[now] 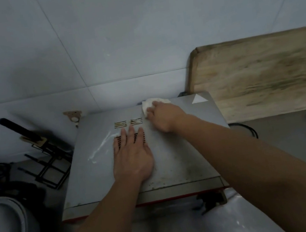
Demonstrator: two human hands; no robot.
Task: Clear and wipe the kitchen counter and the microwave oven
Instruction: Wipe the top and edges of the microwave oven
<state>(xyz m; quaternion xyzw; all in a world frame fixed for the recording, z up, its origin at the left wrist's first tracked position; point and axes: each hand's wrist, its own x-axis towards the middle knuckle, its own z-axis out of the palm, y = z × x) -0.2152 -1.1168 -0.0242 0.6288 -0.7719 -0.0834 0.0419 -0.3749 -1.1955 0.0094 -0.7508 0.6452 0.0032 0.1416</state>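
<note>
Cloth sits bunched under the right hand, fingers curled on it at the microwave top's far edge; left hand presses flat, fingers straight. No writing legible.

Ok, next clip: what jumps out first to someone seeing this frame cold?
Two bare forearms reach over the grey top of a microwave oven against the tiled wall. The left hand lies flat over the vent slots, while the right hand presses a white cloth near the back edge. A white smear streaks the top at left, and a big wooden cutting board leans on the wall at right.
</note>
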